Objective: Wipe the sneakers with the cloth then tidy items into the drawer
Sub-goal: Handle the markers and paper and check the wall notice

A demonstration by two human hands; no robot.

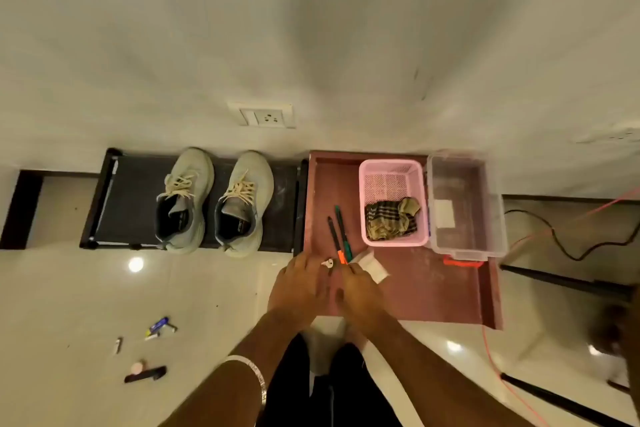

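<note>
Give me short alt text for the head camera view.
Both hands, left and right, reach into an open reddish drawer holding pens and a pink basket with a cloth; sneakers sit on a rack.

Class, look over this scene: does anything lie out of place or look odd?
Yes. Several small items lie scattered on the floor left of the open drawer instead of inside it, including a blue and white tube and a dark stick. The sneakers stand neatly paired.
</note>
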